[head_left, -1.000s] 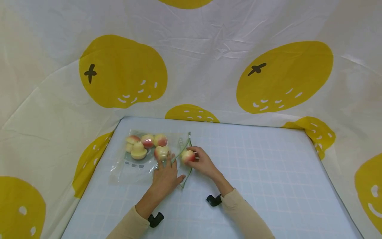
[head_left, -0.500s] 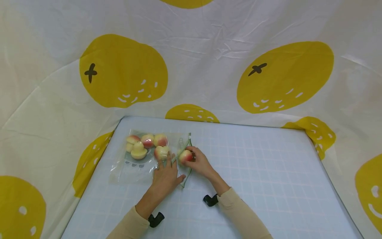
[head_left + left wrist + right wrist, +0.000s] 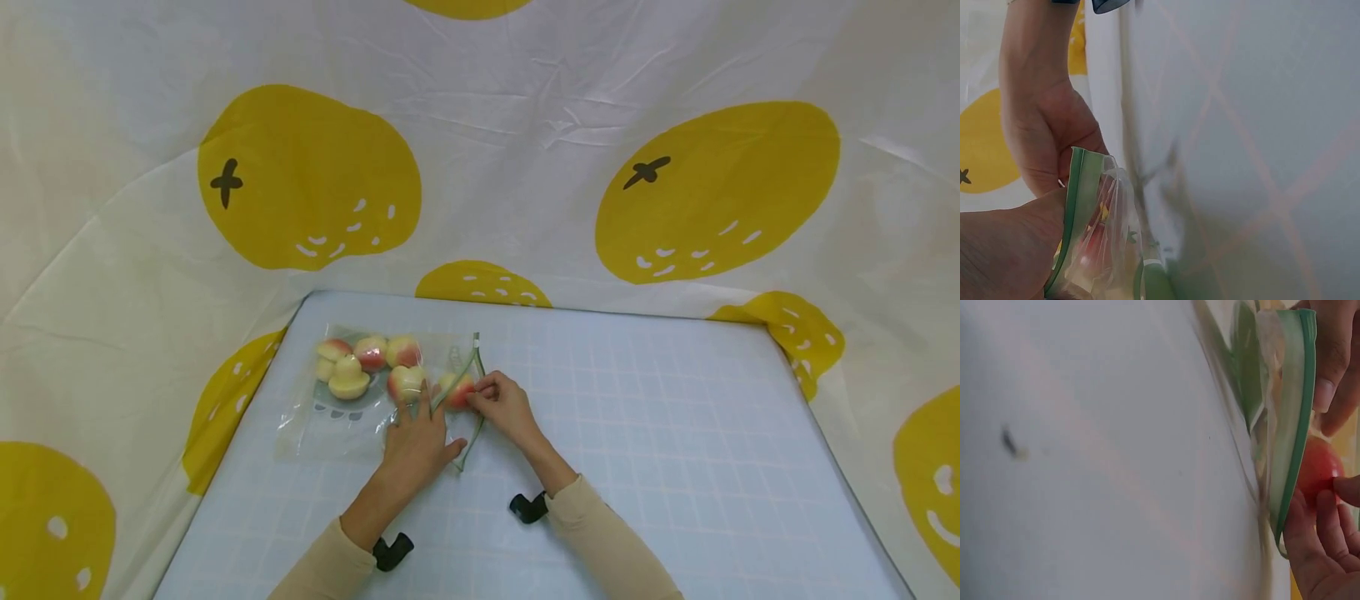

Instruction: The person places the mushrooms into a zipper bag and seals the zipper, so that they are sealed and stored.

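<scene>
A clear zip bag (image 3: 330, 437) with a green-edged mouth lies on the left half of the table, several red-and-cream peaches (image 3: 406, 383) inside it. My left hand (image 3: 415, 446) rests on the bag beside its mouth, fingers spread and fairly straight. At the mouth, my right hand (image 3: 512, 410) pinches one peach (image 3: 458, 392), which sits just within the raised green edge. In the right wrist view, thumb and fingers of the right hand (image 3: 1319, 559) meet that reddish peach (image 3: 1319, 465). The green zip strip (image 3: 1072, 212) stands upright between both hands in the left wrist view.
The table (image 3: 660, 433) has a pale blue checked cover. White cloth (image 3: 510, 183) printed with large yellow fruit hangs behind it and at the sides. Black wrist-worn devices (image 3: 392, 552) sit beside the forearms, close over the tabletop.
My right hand has pushed the peach leftward into the bag's mouth, and its fingers have drawn together at the peach's right side. The left hand and the other peaches have stayed put.
</scene>
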`<move>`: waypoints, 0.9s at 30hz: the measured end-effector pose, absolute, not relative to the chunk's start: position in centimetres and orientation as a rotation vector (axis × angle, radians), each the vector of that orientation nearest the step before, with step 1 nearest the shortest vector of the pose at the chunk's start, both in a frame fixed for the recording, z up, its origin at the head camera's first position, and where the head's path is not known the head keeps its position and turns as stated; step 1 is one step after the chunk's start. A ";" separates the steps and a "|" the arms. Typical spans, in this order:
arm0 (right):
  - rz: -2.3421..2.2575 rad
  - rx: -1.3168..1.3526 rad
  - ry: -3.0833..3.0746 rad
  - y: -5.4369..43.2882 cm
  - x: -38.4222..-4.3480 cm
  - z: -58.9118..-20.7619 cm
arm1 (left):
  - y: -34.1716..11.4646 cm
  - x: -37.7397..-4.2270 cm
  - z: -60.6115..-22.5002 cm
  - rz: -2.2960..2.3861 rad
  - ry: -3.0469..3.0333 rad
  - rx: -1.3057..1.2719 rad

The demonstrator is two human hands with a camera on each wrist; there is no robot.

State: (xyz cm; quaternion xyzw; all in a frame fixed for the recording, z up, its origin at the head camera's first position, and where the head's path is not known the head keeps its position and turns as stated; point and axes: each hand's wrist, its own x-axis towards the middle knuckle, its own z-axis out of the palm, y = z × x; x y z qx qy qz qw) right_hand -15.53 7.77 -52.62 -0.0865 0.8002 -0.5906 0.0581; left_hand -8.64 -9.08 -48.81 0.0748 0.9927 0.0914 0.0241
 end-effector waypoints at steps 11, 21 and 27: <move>-2.130 -0.267 1.830 7.2 -15.6 -53.6 | -8.9 -8.7 -48.8 0.273 3.075 0.227; -2.225 -0.061 1.503 6.4 -16.8 -53.8 | -9.0 -8.5 -48.9 0.246 3.086 0.239; -2.241 -0.081 1.461 5.9 -17.4 -53.6 | -9.0 -8.5 -49.2 0.222 3.091 0.258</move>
